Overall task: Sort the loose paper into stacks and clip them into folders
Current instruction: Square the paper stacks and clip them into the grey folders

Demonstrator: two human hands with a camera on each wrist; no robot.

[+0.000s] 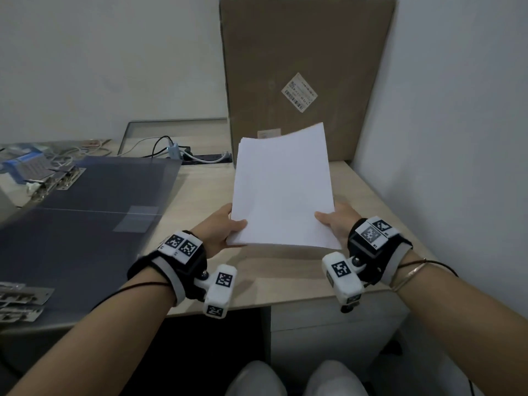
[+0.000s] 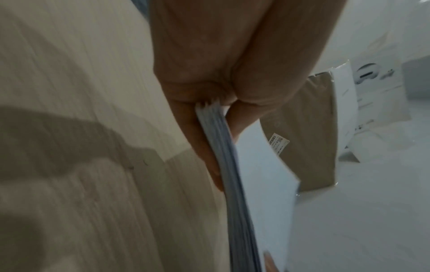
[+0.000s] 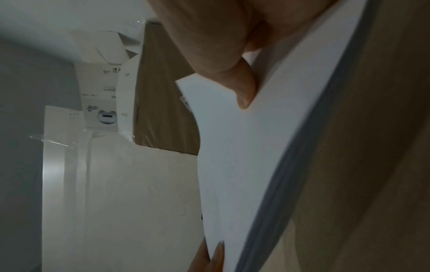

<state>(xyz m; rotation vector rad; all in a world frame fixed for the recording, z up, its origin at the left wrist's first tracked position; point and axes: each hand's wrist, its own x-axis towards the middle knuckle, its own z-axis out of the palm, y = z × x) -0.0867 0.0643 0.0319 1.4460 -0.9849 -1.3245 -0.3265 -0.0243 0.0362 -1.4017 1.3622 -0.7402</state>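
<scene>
A stack of white paper (image 1: 283, 190) is held above the desk, its far edge raised toward the cardboard box. My left hand (image 1: 225, 230) grips its near left corner, thumb on top, fingers beneath. My right hand (image 1: 334, 221) grips the near right corner the same way. In the left wrist view the paper stack (image 2: 232, 165) shows edge-on between thumb and fingers. In the right wrist view my thumb lies on the top sheet of the paper stack (image 3: 244, 165). Dark translucent folders (image 1: 85, 218) lie open on the left of the desk, with metal clips (image 1: 65, 178) at their far left edge.
A tall cardboard box (image 1: 303, 75) leans against the wall behind the paper. More metal clip mechanisms (image 1: 20, 301) sit at the near left. Cables and a power strip (image 1: 200, 157) lie at the back. The wooden desk (image 1: 285, 275) ends just before my wrists; a white wall is on the right.
</scene>
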